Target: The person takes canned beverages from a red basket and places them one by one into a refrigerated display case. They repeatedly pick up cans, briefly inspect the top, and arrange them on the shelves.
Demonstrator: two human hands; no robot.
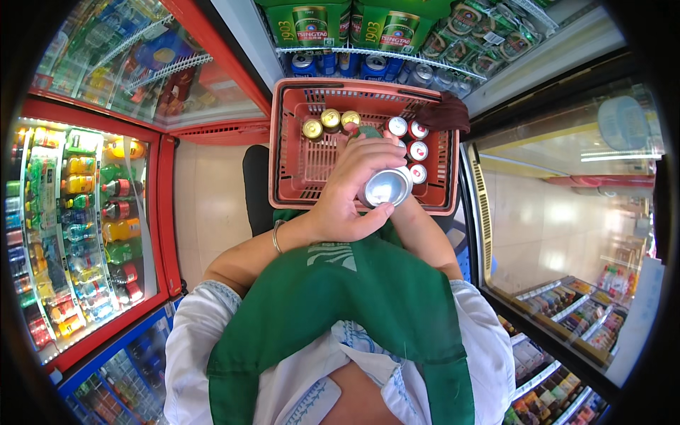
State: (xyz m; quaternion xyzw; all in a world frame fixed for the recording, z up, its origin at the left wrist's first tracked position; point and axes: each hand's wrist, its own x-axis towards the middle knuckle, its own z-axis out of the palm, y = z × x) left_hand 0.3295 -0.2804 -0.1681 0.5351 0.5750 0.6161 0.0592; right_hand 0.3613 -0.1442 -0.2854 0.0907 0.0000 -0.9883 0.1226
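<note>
My left hand [353,183] is closed around a metal drink can [386,188], its silver end facing up toward me. Beyond it, my right hand [390,139] is mostly hidden behind the left; a piece of green cloth [369,132] shows by its fingers. Both hands are over a pink plastic shopping basket [275,159]. Inside the basket stand gold-topped cans [330,118] toward the far left and several silver-topped cans with red [418,151] on the right. A dark maroon cloth [443,112] hangs over the basket's far right corner.
Ahead, an open cooler holds green beer cartons [311,24], wrapped beer cans [478,32] and blue cans [304,64] on wire shelves. A red-framed drinks cooler [164,212] stands at left, its glass door [212,101] nearby. Another glass door [558,223] is at right.
</note>
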